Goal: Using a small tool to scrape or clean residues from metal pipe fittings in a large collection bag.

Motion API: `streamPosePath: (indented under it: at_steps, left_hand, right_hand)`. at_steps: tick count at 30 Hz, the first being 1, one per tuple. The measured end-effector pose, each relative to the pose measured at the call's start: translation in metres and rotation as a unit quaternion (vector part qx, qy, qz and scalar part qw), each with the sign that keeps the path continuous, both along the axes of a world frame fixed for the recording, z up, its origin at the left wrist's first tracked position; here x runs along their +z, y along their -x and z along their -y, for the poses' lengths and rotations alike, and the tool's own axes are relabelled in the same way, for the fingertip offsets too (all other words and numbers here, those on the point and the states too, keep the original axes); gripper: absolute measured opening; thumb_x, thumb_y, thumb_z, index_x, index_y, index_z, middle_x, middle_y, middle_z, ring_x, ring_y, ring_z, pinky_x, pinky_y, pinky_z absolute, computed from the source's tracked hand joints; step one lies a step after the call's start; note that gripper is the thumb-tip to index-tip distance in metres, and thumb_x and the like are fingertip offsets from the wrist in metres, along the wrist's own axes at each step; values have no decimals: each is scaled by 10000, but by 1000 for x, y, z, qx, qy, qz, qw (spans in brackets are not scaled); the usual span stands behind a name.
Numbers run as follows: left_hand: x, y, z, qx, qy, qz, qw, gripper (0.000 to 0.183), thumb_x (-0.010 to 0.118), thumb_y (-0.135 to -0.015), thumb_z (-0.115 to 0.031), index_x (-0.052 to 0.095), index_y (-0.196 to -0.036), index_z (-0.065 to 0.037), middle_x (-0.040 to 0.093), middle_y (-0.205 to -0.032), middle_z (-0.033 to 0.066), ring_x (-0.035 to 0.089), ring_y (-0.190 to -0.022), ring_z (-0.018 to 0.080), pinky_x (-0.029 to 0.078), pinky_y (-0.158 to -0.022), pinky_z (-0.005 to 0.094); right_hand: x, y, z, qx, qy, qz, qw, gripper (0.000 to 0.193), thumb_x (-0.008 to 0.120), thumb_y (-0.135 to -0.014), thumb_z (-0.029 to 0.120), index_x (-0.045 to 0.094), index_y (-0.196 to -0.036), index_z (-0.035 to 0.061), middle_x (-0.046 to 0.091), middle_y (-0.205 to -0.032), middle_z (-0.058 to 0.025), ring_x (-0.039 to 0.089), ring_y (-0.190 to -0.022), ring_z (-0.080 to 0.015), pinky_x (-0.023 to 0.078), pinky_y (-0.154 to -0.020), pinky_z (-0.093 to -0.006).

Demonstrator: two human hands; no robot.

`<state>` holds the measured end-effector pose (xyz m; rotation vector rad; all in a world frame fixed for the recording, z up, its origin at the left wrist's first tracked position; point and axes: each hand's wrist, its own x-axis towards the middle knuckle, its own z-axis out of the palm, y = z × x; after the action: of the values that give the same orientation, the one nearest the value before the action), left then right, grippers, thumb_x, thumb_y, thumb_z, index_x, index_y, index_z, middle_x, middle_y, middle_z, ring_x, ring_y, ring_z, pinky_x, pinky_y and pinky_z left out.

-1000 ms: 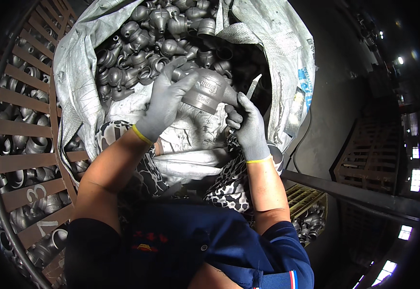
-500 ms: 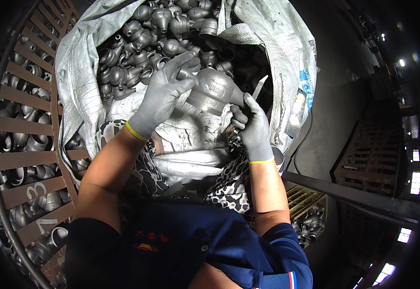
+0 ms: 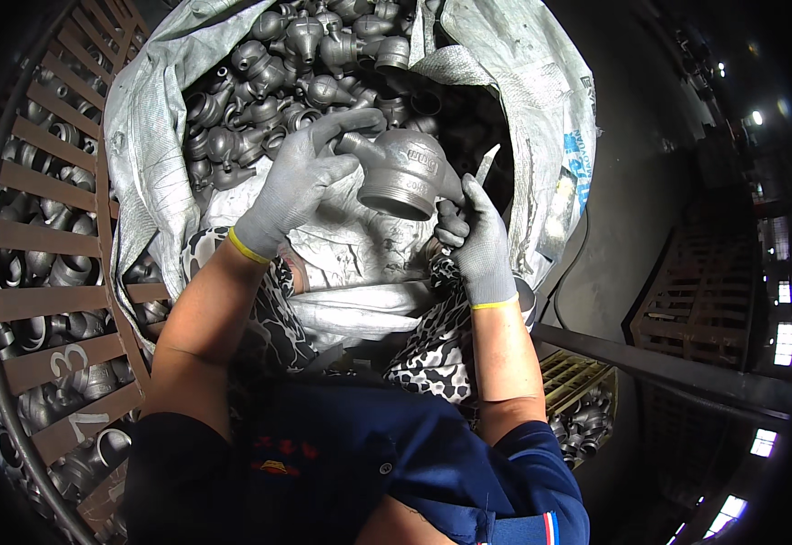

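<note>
A dark grey metal casting [image 3: 405, 168] hangs between my hands above the white woven sack. It has a round domed body, a wide threaded collar with its opening tipped down toward me, and a narrow neck on either side. My left hand [image 3: 301, 177], in a grey glove with a yellow cuff, holds the left neck, index finger stretched along its far side. My right hand [image 3: 478, 232], gloved alike, grips the right neck between thumb and curled fingers. Both hands hide the ends of the necks.
The open sack [image 3: 541, 118] holds many similar castings [image 3: 264, 68] beyond my hands. To the left stands a brown slatted metal bin [image 3: 46, 236] full of castings. A yellowish crate [image 3: 578, 377] with small parts and a dark metal bar [image 3: 668, 363] lie to the right.
The casting has turned in my hands, so its collar now tips toward me and shows its opening. My left hand has shifted slightly to the left and its fingers have changed position.
</note>
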<state>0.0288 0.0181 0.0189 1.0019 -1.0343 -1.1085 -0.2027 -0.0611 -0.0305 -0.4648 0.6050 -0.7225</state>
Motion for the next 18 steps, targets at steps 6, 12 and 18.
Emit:
streamPosePath:
  at_steps: [6, 12, 18]
  left_hand:
    - [18, -7, -8, -32, -26, 3, 999, 558, 506, -760, 69, 481, -1317, 52, 581, -1231, 139, 610, -1040, 160, 504, -873, 251]
    - [18, -11, -13, -51, -36, -24, 998, 545, 502, -742, 59, 486, -1286, 80, 603, -1105, 132, 637, -915, 150, 533, -795, 250]
    - [14, -11, -10, -24, -18, -45, 999, 589, 509, -725, 79, 465, -1312, 70, 609, -1110, 149, 638, -951, 187, 524, -828, 260]
  right_hand:
    - [3, -1, -3, -16, -49, -27, 998, 234, 542, -964, 324, 541, -1019, 97, 520, -689, -3, 273, -415, -36, 218, -395, -186]
    - [10, -5, -5, -17, -25, -87, 996, 307, 552, -952, 397, 564, -813, 124, 523, -589, 24, 269, -372, -37, 227, -364, -190]
    - [16, -9, -10, -4, 16, -76, 997, 303, 537, -962, 389, 586, -897, 97, 483, -628, 17, 290, -426, -45, 239, -394, -187]
